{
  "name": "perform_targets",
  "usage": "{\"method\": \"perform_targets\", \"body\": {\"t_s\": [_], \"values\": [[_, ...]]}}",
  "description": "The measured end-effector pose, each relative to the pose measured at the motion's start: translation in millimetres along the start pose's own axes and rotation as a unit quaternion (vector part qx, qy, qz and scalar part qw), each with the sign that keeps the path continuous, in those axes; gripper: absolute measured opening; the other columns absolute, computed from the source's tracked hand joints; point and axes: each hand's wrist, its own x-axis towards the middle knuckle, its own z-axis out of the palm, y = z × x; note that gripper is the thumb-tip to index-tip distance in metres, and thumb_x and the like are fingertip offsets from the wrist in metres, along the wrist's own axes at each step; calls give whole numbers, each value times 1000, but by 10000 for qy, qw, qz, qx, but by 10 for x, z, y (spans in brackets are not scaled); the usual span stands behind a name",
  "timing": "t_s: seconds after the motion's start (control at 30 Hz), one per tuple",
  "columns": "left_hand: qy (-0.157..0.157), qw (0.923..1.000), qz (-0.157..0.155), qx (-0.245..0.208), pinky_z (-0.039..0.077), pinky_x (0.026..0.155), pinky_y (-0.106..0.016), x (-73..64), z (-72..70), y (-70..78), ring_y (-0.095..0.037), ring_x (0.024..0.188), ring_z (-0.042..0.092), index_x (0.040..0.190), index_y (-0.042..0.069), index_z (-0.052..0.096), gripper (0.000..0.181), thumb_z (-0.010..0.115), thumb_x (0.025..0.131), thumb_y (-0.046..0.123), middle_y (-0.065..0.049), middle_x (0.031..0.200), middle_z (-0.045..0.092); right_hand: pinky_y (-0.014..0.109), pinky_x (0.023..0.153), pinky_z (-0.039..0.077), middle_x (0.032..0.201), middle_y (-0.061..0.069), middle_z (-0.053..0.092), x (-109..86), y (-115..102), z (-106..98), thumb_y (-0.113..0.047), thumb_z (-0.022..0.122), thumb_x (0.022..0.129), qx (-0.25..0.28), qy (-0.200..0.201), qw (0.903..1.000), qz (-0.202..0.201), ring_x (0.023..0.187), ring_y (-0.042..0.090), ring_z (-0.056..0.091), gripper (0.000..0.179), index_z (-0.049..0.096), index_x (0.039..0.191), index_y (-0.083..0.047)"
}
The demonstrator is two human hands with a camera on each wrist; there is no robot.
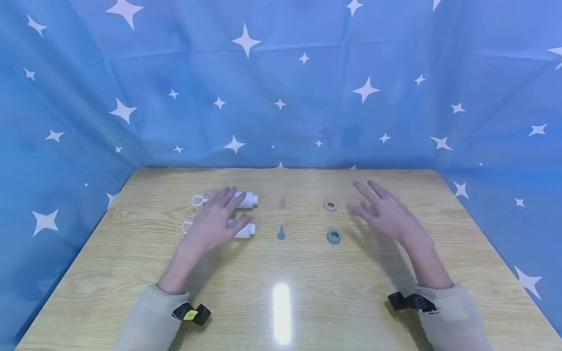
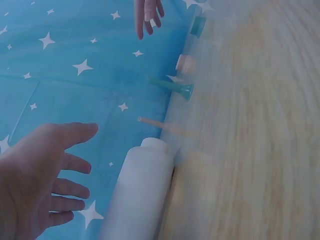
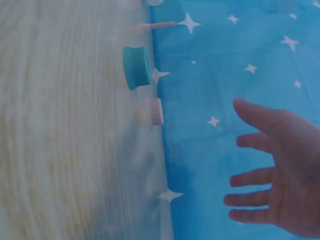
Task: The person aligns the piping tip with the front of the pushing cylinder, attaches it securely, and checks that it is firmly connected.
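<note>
My left hand (image 1: 215,222) hovers with fingers spread over two white bottles that lie on their sides, partly covering both. The far bottle (image 1: 248,200) and the near bottle (image 1: 243,230) have their narrow necks toward the right. White loop-shaped ends stick out at their left. In the middle stand a small pink flared piece (image 1: 282,204) and a teal flared piece (image 1: 281,235) with a thin stem. To the right lie a pink ring (image 3: 156,112) and a teal ring (image 3: 135,67). Beside the rings, my right hand (image 1: 388,212) is held in the air, fingers extended, holding nothing.
Everything lies on a light wood-grain table (image 1: 351,302) with a bright light reflection near its front. A blue curtain (image 1: 307,117) with white stars closes off the back and both sides. Black straps with small devices sit on both sleeves.
</note>
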Motion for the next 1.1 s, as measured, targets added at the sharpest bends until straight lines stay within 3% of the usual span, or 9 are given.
{"method": "perform_targets", "body": {"t_s": [0.17, 0.33, 0.83, 1.1], "values": [[154, 9996, 223, 29, 33, 113, -62, 10, 42, 40, -42, 137, 45, 143, 5, 56, 64, 60, 97, 50, -24, 146, 51, 76, 103, 29, 161, 30, 19, -3, -46, 47, -57, 46, 103, -9, -176, 9998, -55, 133, 58, 39, 74, 21, 163, -23], [305, 9982, 510, -116, 40, 110, -55, 25, 92, 70, -40, 128, 54, 138, 3, 59, 58, 65, 96, 43, -23, 138, 58, 76, 100, 34, 158, 31, 26, 3, -74, 115, -61, 43, 102, 20, -305, 9995, -126, 130, 57, 43, 75, 24, 162, -20], [297, 9958, 830, -259, 45, 107, -48, 16, 171, 194, -36, 122, 59, 135, 0, 61, 51, 71, 94, 30, -20, 132, 63, 63, 98, 47, 147, 28, 45, -5, -150, 264, -52, 56, 101, 518, -536, 9952, -639, 119, 43, 58, 69, 41, 154, -10], [492, 9879, 1278, -727, 47, 105, -47, 40, 238, 309, -36, 118, 62, 129, -3, 63, 45, 74, 91, 20, -20, 127, 65, 47, 86, 55, 114, 14, 63, 17, -211, 340, -37, 66, 99, 718, -920, 9888, -935, 102, 27, 63, 59, 52, 144, -2]]}}
